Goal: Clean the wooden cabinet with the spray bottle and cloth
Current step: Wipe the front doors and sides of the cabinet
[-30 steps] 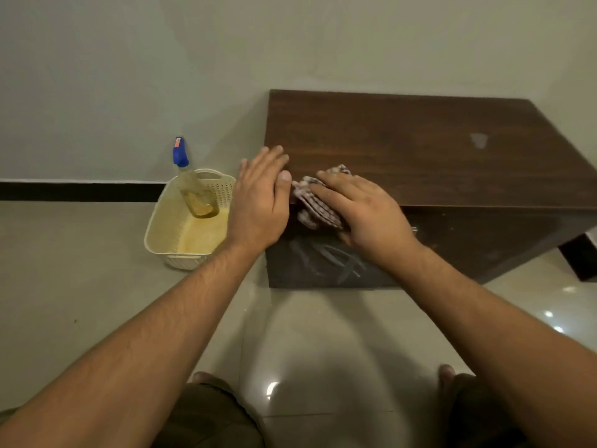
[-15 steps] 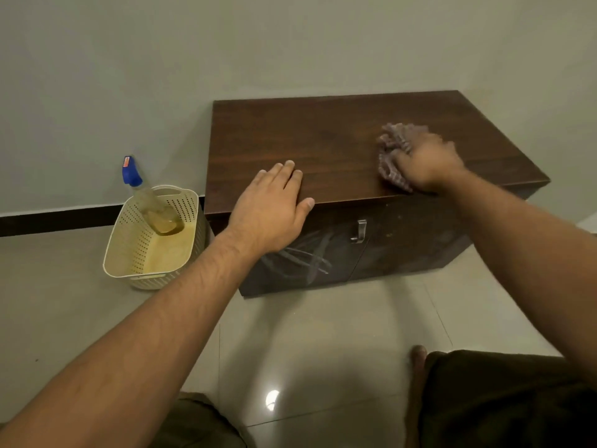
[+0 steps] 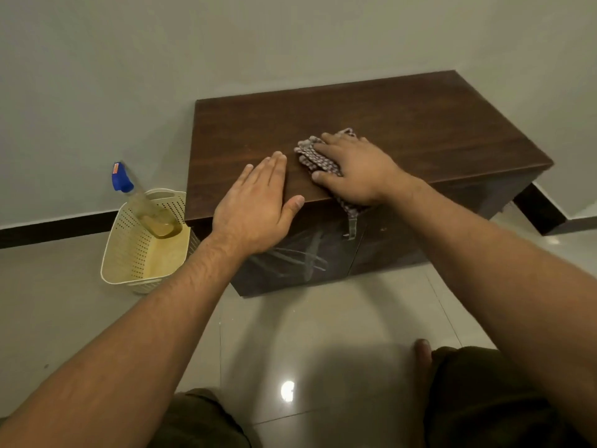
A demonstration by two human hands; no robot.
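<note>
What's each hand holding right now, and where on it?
Right hand presses the bunched cloth from above against the cabinet top, one end hanging over the front edge. Left hand holds nothing; it lies flat on the front edge.

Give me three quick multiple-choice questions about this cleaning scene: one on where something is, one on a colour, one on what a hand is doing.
1. Where is the spray bottle?
A. On the cabinet
B. In the cream basket
C. In a hand

2. What colour is the bottle's nozzle?
A. Blue
B. Green
C. White

3. What is the right hand doing?
A. Hanging free
B. Gripping the bottle
C. Pressing the cloth on the cabinet top

Answers:
1 B: the spray bottle leans inside the basket.
2 A: its top is blue.
3 C: the right hand covers the cloth on the cabinet.
</note>
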